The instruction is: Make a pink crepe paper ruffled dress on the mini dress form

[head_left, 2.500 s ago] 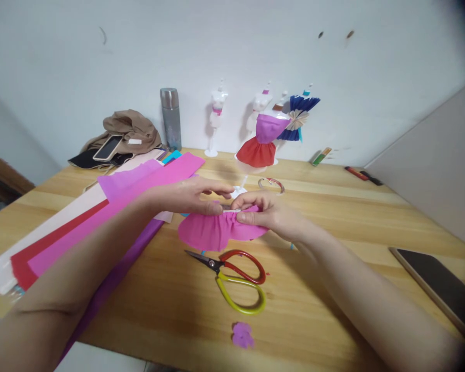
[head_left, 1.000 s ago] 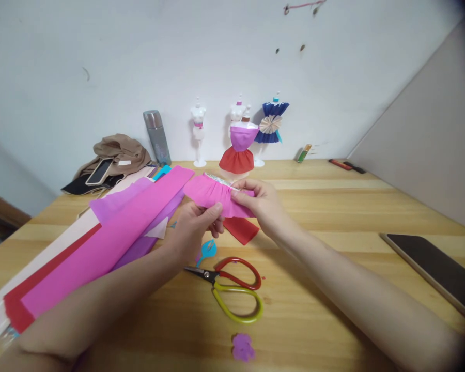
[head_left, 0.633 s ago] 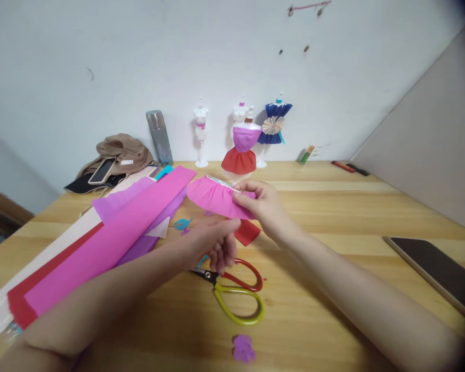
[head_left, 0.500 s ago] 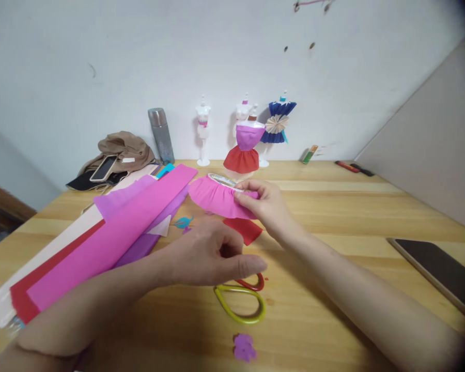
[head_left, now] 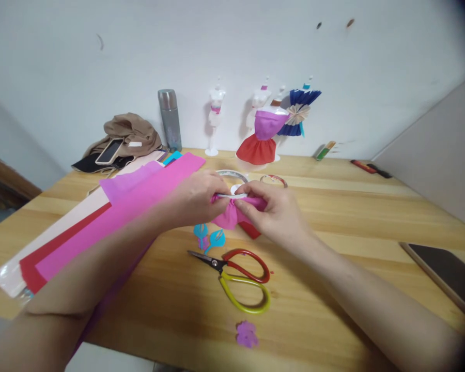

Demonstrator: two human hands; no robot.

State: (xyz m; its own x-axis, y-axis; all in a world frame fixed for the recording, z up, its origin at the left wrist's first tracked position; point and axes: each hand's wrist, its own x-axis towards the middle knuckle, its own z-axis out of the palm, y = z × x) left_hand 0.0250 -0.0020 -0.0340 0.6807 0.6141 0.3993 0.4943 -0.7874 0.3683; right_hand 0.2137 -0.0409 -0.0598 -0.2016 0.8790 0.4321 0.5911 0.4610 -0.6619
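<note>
My left hand point(head_left: 197, 199) and my right hand point(head_left: 275, 209) pinch a gathered strip of pink crepe paper point(head_left: 228, 219) between thumbs and fingers. A narrow white band point(head_left: 235, 196) runs along its upper edge. Behind it a roll of tape point(head_left: 229, 173) and a smaller reddish ring-shaped roll point(head_left: 275, 179) are partly covered by the hands. Below lie blue leaf-shaped cut-outs point(head_left: 217, 238) and a red paper piece point(head_left: 249, 230). Nearer me rest scissors point(head_left: 216, 263) with one red and one yellow handle, their blades pointing left. A purple flower cut-out point(head_left: 247, 334) is closest.
Long crepe paper sheets point(head_left: 73, 250) lie on the left under my forearm. A brown cloth cap point(head_left: 129, 129), a phone point(head_left: 110, 151) and a flask point(head_left: 170, 121) stand behind. Several small dress forms point(head_left: 216, 119) line the wall, some dressed. A dark tablet-like device point(head_left: 445, 276) lies right.
My left hand has moved up and taken hold of the pink crepe paper beside my right hand. Its ruffle is now bunched between both hands. The view has shifted, uncovering the scissors' blades.
</note>
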